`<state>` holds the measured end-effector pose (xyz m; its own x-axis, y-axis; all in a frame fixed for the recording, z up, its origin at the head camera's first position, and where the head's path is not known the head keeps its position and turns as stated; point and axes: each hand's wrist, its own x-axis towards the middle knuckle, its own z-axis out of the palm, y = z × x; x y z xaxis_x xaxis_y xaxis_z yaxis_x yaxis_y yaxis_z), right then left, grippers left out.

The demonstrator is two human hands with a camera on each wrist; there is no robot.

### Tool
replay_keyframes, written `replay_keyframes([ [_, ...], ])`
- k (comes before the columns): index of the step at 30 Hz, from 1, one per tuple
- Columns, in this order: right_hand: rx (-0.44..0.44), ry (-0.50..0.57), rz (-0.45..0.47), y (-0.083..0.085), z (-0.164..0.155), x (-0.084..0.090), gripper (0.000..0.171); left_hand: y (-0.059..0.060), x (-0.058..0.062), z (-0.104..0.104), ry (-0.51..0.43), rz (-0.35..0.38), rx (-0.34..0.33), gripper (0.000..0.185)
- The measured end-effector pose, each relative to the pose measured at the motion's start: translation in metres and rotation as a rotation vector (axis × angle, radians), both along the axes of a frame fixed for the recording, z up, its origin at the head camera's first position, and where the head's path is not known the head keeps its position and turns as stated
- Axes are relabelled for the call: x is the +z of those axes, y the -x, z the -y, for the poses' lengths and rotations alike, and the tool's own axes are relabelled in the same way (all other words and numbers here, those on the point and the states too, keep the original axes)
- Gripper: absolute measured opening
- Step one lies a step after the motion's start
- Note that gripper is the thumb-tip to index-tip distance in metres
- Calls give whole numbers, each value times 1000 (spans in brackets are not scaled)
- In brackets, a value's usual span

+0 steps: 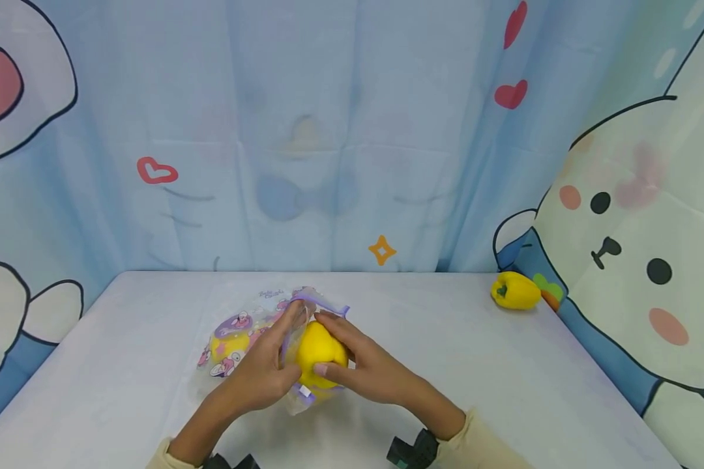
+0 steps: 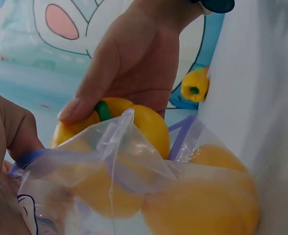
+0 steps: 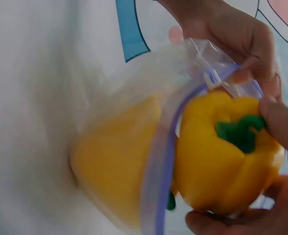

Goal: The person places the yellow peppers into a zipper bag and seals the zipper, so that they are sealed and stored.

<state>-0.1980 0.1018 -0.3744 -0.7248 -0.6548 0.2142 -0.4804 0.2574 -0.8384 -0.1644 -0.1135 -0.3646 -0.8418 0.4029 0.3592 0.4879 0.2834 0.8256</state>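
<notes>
White table (image 1: 504,391), blue cartoon-rabbit curtain (image 1: 352,130) behind it. Near-centre of the table lies a clear zip bag (image 1: 252,326) with purple seal strip and cartoon print, mouth facing right toward the person's right hand, long axis running left-right; one yellow bell pepper already inside (image 3: 119,181). Left hand (image 1: 264,374) pinches the bag's mouth rim open. Right hand (image 1: 366,368) grips a second yellow bell pepper (image 1: 319,352), glossy, green stem pointing right toward the palm, bottom end at the mouth, half in. Third yellow pepper (image 1: 515,291) lies far right, well apart.
</notes>
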Motion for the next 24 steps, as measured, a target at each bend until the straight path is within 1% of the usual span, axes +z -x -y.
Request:
replay_keyframes([
  [2,-52,55,-6,0,4,-2,69,0,1,0,-14,4,-12,90],
  [5,-146,125,0,-2,10,-5,70,1,2,0,-19,0,-12,90],
  [8,-180,151,27,-4,13,-6,72,1,1,1,-18,1,10,90],
  [10,-153,134,49,-5,13,-6,72,2,1,2,-24,5,19,90],
  [12,-85,91,83,-6,12,-5,71,2,0,2,-30,7,30,90],
  [15,14,8,125,-8,8,-4,67,3,-1,3,-18,-11,44,89],
  [17,53,-1,148,-8,6,-3,67,3,0,4,-14,-10,51,89],
  [19,57,65,178,-7,6,-4,66,3,0,4,-21,2,48,89],
  [21,32,188,185,-6,6,-7,66,3,0,5,-33,12,47,89],
  [24,-26,381,167,-3,9,-11,63,3,1,6,-38,-11,46,88],
])
